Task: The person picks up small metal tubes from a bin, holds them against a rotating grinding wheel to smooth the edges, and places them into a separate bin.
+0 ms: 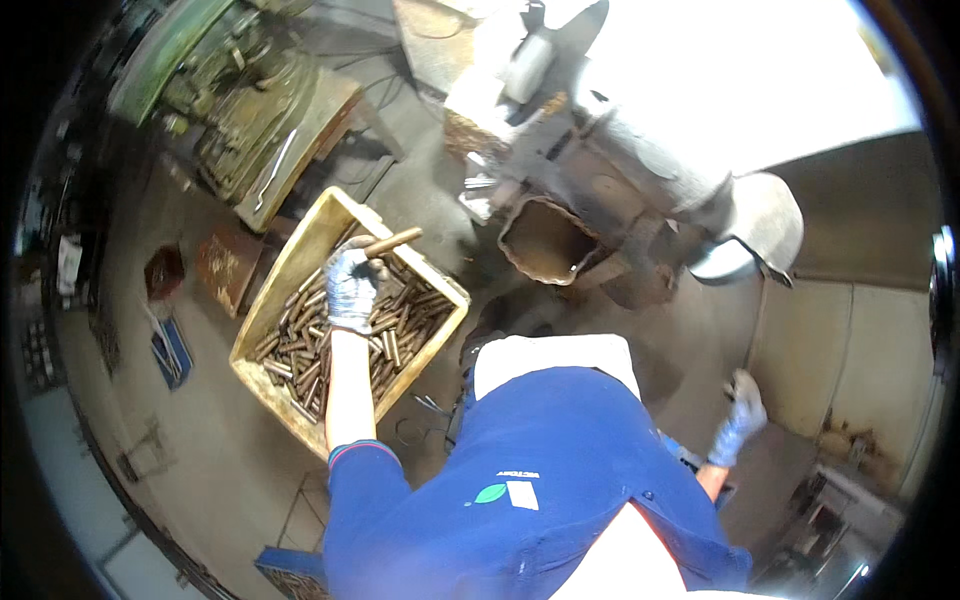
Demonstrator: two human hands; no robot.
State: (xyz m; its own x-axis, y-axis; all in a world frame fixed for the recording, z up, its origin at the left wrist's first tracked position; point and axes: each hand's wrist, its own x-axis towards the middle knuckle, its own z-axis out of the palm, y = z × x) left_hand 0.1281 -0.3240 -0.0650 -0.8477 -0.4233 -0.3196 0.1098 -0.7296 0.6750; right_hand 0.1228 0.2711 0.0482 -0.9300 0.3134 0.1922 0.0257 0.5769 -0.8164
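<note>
Workshop floor seen from above the worker's head. The left hand, in a grey glove, reaches forward and to the left at the end of a nearly straight bare forearm, the blue sleeve ending just below the elbow. Its fingers are curled closed around one end of a brown metal rod; the rod juts out to the right of the fist, roughly level, above the far part of a yellow crate. The crate sits on the concrete floor at an angle and holds a heap of similar rods, lying in mixed directions beneath the hand. The right hand, also gloved, hangs low at the worker's right side, arm bent back and away from the body; whether its fingers are open or closed around anything cannot be told, as the hand is small and blurred. Ahead of the worker stands a dark machine with an open rusty hopper just right of the crate. A green machine stands further off at upper left, and a rusty box rests beside the crate's left wall.
</note>
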